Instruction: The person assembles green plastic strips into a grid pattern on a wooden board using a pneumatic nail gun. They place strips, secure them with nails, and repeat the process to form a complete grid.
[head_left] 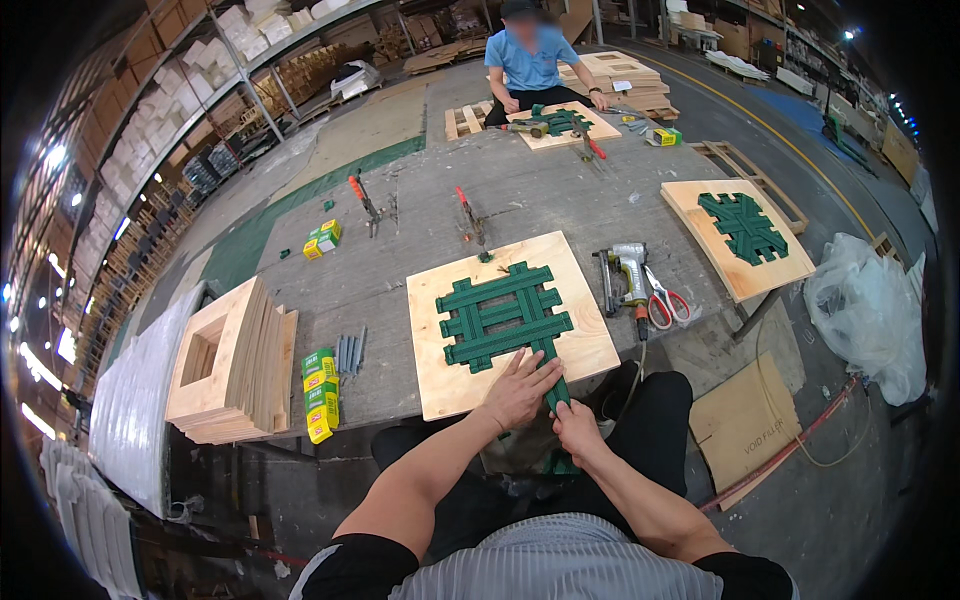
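A square plywood board (450, 385) lies on the grey workbench in front of me. On it sits a lattice of dark green strips (495, 315), woven crosswise. My left hand (520, 388) lies flat on the board's near edge, fingers spread over the lower end of one green strip. My right hand (577, 425) grips the near end of that long green strip (553, 375), which hangs past the board's edge toward my lap.
A nail gun (628, 272) and red-handled scissors (665, 300) lie right of the board. Stacked wooden frames (230, 365), yellow-green boxes (320, 392) and grey nail strips (348, 352) sit at left. Two red-handled clamps (465, 215) stand behind. Another board with a green lattice (742, 230) is far right. A person in a blue shirt (530, 65) works opposite.
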